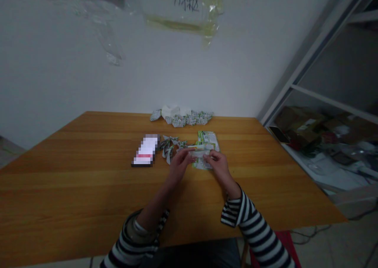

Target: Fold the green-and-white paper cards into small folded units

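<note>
**A:** How much of this printed paper is folded, and how much lies flat?

**B:** Plenty is folded. A long row of folded paper pieces [189,119] runs along the far edge of the worktop [73,189], with a bunched white tissue [170,111] behind its left half.

**A:** And closer in?

**B:** A smaller cluster of folded pieces [168,148] sits mid-worktop, just right of a phone [145,150] with a pixelated face. Just right of that cluster lies a loose pile of flat green-and-white printed sheets [208,140], with no folds that I can make out.

**A:** What are the hands doing?

**B:** Both are grasping. The left hand [180,161] and the right hand [218,163] pinch a narrow printed strip [201,154], one at each end, low over the flat pile near the middle of the worktop. I can't tell whether the strip is creased, since the fingers cover much of it.

**A:** Anything around them?

**B:** Black-and-white striped sleeves [254,220] cover the forearms. Past the worktop's right edge stands a metal shelf frame [321,91], and a clear plastic bag [183,8] with handwritten characters hangs on the wall.
</note>
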`<act>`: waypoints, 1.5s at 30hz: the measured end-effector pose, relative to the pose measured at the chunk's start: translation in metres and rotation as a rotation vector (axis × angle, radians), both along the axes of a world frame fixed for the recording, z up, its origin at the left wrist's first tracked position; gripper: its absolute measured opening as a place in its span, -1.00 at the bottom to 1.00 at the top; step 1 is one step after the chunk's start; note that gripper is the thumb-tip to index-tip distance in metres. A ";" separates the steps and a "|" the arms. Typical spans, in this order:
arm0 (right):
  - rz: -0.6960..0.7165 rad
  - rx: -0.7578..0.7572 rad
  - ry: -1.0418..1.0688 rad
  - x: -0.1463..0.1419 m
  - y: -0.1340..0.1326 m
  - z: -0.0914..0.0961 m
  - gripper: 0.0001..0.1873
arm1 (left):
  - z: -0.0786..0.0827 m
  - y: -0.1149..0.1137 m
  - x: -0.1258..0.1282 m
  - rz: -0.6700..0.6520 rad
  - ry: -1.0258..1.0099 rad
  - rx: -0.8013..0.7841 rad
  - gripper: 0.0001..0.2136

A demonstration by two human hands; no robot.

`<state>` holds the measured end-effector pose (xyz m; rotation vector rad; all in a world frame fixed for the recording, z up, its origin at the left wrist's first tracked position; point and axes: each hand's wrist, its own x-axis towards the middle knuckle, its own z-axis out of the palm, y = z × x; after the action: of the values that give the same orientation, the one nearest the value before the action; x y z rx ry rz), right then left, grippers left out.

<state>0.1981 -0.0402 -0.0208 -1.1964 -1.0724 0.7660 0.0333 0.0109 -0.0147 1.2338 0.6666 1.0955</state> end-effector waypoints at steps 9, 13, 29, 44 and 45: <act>0.033 -0.042 0.096 -0.016 -0.004 0.005 -0.58 | 0.000 -0.004 0.002 0.019 0.032 -0.092 -0.68; 0.014 -0.027 0.143 -0.020 -0.002 0.003 -0.54 | 0.008 -0.011 0.005 0.036 -0.077 -0.172 -0.55; -0.008 0.019 0.102 -0.022 0.000 -0.003 -0.55 | 0.007 -0.012 0.007 0.065 -0.052 -0.207 -0.51; -0.062 -0.002 0.009 -0.021 -0.001 -0.002 -0.55 | 0.002 -0.011 0.006 0.017 -0.072 -0.170 -0.55; -0.074 -0.002 -0.009 -0.021 -0.002 -0.001 -0.56 | 0.002 -0.011 0.006 0.020 -0.067 -0.164 -0.54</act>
<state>0.1774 -0.0419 -0.0219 -1.2354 -1.0291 0.7057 0.0389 0.0000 -0.0124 1.0483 0.7044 1.0717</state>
